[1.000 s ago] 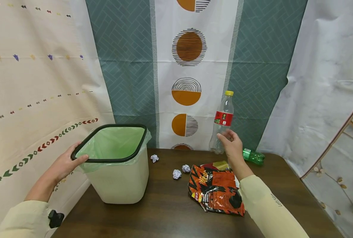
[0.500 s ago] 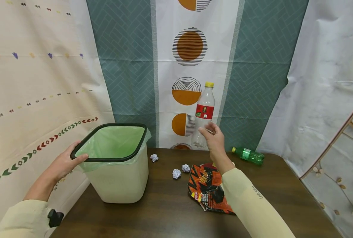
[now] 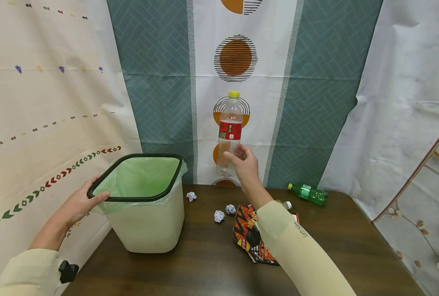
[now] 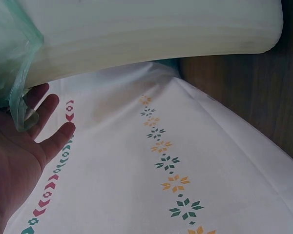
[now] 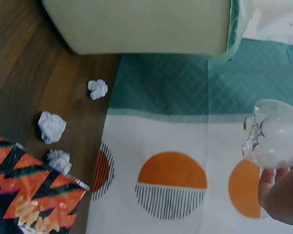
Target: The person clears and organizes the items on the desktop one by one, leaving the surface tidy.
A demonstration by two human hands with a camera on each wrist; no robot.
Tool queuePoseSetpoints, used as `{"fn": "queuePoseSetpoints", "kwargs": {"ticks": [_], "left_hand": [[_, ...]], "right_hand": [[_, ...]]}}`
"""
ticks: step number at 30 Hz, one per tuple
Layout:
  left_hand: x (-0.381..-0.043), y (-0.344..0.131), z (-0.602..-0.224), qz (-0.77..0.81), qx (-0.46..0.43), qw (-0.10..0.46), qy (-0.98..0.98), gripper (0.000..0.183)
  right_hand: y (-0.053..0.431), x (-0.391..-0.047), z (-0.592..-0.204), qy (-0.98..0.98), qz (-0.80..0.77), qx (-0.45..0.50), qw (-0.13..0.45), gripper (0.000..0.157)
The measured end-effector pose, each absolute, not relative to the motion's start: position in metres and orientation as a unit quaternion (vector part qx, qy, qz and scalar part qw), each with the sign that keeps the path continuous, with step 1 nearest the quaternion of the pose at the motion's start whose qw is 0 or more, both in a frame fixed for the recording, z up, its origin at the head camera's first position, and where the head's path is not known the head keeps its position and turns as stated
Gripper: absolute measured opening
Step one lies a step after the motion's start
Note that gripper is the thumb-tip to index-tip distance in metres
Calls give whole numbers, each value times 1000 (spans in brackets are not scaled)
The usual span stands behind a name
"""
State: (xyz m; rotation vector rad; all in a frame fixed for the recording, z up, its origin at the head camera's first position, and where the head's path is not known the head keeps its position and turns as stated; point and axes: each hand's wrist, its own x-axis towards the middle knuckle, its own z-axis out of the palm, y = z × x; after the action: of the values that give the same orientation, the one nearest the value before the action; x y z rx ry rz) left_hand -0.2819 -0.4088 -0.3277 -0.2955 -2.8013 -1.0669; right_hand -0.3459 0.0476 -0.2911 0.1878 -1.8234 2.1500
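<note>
My right hand [image 3: 244, 164] holds a clear plastic bottle [image 3: 229, 130] by its lower part, upright and raised above the table. The bottle has a yellow cap and a red label; in the right wrist view only its base [image 5: 273, 134] shows beside the fingers. My left hand [image 3: 80, 203] grips the black rim of a cream trash bin [image 3: 149, 230] at its left front corner, thumb over the edge. A green liner bag [image 3: 141, 176] lines the bin. From the left wrist, the other fingers appear outside the bin, by the hanging liner.
Several crumpled paper balls [image 3: 219, 216] lie on the dark wooden table [image 3: 204, 267] right of the bin. An orange and black snack bag [image 3: 247, 230] lies partly behind my right forearm. Farther right are a green bottle [image 3: 309, 194] and a white cap [image 3: 287, 205]. Patterned cloths hang behind.
My right hand has carried the clear bottle leftward and slightly up, toward the bin's side. The green bottle's cap and a white cap have come into view. My left hand stays on the rim.
</note>
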Motion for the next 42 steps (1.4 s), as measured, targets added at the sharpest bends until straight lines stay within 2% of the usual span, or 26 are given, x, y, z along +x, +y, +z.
{"fn": "queuePoseSetpoints", "kwargs": {"ticks": [23,32,42], "left_hand": [[-277,-410,-322,-361,-93,62,-926,84],[-278,-411,-325,-352,-85,62,-930,83],[-280,-407,-327,-359,-80,56,-928,84]], "right_hand": [[-58,-322,-250,-647,742,152,86,58],[-92,-308,-256,-659,734,156,57,54],[-105,-301,-264,-685,713,144,49,52]]}}
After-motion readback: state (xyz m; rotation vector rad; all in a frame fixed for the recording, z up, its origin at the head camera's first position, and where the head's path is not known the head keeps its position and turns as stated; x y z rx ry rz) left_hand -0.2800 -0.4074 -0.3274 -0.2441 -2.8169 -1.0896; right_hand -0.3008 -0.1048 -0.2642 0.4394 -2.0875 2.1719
